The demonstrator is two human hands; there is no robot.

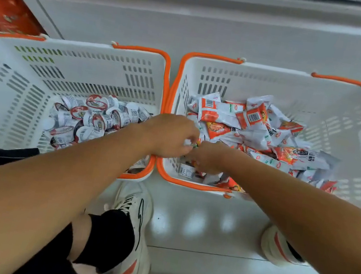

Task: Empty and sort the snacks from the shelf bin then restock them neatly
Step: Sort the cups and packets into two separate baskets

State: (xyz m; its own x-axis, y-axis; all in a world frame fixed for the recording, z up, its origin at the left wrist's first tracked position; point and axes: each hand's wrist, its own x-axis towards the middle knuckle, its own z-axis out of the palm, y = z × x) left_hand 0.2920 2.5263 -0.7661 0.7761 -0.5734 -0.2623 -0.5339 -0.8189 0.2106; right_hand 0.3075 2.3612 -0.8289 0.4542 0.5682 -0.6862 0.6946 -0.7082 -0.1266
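Two white slotted plastic baskets with orange handles stand side by side on the pale glossy floor (202, 226), their near rims touching. The left basket (10, 94) holds a heap of small round white snack cups with red-and-white foil lids (92, 117), piled toward its right half. The right basket (345, 145) holds a loose pile of white-and-orange flat snack packets (254, 130) — some show barcodes, others lie picture side up (the print is too blurred to read).

Both bare forearms reach in from the near edge and meet over the near left corner of the right basket. The left hand (170, 135) crosses above the touching handles, its fingers curled downward at a small white packet end (187, 142) held between the two hands. The right hand (207, 157) sits just below and beside it, knuckles up, fingers bent into the packets; it seems to pinch the same small item, though the fingertips are hidden, so exactly what it grips I cannot tell.

Below the arms, a white sneaker with orange stripe and black sock (133, 224) stands on the floor, and a second white shoe (275, 248) shows under the right forearm. A red carton (3, 4) sits at the upper left — beside a pale shelf face (217, 23) behind the baskets.
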